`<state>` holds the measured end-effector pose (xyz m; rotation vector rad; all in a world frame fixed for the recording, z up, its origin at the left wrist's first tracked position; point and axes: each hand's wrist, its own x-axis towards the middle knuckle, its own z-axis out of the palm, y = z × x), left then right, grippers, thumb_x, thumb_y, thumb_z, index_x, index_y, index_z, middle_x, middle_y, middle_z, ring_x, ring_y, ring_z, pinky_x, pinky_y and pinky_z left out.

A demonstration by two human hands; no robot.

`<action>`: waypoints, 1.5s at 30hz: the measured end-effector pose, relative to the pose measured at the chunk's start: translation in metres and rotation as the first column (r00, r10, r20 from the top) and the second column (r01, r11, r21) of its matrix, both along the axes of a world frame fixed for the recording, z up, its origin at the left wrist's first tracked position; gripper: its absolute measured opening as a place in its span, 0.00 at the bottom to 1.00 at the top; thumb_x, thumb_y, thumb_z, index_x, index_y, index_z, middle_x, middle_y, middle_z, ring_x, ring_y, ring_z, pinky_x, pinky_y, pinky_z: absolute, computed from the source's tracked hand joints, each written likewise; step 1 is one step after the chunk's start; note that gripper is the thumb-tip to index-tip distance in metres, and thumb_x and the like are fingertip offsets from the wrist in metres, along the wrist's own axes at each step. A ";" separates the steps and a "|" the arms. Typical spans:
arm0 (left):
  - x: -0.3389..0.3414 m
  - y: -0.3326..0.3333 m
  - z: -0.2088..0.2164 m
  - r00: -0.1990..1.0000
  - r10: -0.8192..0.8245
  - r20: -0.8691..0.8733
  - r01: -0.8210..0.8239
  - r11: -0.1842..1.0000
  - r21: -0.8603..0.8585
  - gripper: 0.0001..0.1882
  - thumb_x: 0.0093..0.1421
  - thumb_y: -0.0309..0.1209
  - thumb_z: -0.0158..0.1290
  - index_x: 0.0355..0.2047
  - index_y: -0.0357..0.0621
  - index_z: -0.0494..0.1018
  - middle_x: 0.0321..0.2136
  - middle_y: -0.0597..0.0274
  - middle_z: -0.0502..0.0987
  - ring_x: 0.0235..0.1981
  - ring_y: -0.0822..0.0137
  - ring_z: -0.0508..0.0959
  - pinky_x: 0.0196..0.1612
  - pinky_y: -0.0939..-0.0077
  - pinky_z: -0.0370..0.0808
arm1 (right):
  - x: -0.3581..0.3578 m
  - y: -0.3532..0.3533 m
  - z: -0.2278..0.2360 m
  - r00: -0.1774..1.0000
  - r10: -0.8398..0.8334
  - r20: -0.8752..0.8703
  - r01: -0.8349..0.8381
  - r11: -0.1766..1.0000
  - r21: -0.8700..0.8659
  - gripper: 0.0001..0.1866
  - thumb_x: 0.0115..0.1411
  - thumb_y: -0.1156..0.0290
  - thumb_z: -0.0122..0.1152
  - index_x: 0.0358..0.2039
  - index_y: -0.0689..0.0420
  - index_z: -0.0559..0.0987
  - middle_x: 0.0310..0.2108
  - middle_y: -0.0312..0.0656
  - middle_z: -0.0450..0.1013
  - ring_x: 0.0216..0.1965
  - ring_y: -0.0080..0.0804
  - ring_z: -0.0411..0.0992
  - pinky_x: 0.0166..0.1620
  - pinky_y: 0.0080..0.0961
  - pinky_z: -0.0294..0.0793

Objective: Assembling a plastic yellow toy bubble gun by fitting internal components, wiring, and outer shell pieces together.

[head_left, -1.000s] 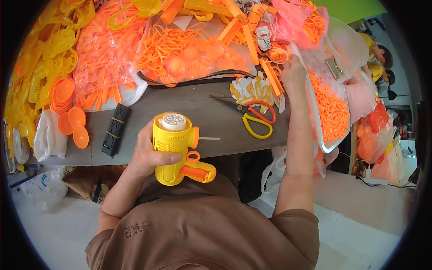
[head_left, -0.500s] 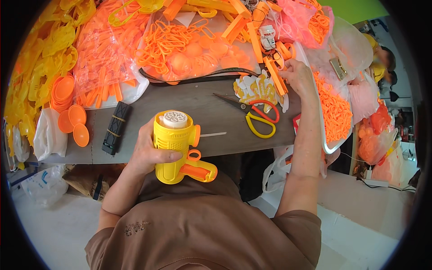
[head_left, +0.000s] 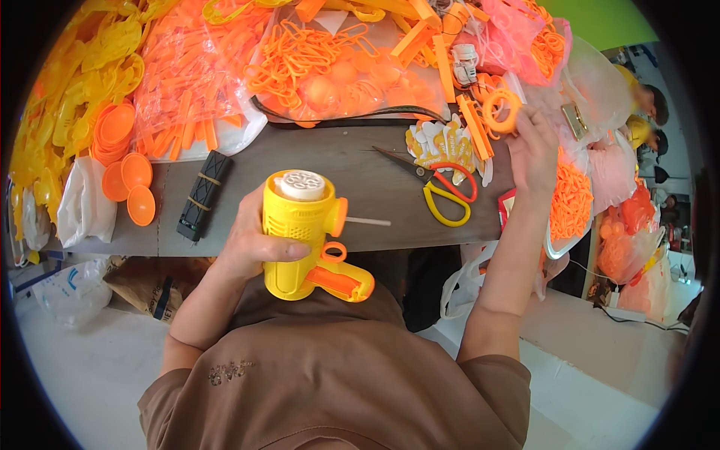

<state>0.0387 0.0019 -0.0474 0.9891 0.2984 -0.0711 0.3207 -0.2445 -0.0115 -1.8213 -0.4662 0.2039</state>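
Observation:
My left hand (head_left: 246, 241) is wrapped round a yellow toy bubble gun (head_left: 287, 279), held upright above the table's front edge. A white nozzle with several holes (head_left: 303, 185) sits in its top. On its right side are an orange round piece, a small orange ring and an orange-lined handle. Over the right of the table, my right hand (head_left: 535, 154) pinches a thick orange ring (head_left: 511, 123) by its edge. Beside that hand lie orange strip pieces (head_left: 474, 126), white-and-yellow stickers (head_left: 440, 142) and scissors (head_left: 450, 212) with red and yellow handles.
Bags of orange parts (head_left: 352, 90) cover the back of the table (head_left: 315, 154). Yellow shells (head_left: 90, 97) are heaped at far left, near orange discs (head_left: 136, 171). A black banded bar (head_left: 204, 196) lies left of my left hand. A tray of small orange pieces (head_left: 570, 199) stands at right.
My right hand has lifted away from the orange parts, moving slightly right, with the thick orange ring now showing in its fingers. My left hand still holds the bubble gun; the whole view has shifted slightly.

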 end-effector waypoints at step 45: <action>-0.003 -0.018 0.006 0.988 -0.123 0.096 0.104 0.977 0.186 0.31 0.38 0.32 0.65 0.44 0.36 0.69 0.36 0.59 0.75 0.37 0.69 0.76 0.41 0.74 0.73 | -0.145 0.092 -0.001 0.550 0.824 0.135 -0.814 0.566 -0.133 0.40 0.60 0.36 0.35 0.50 0.65 0.71 0.46 0.50 0.63 0.46 0.40 0.64 0.50 0.31 0.63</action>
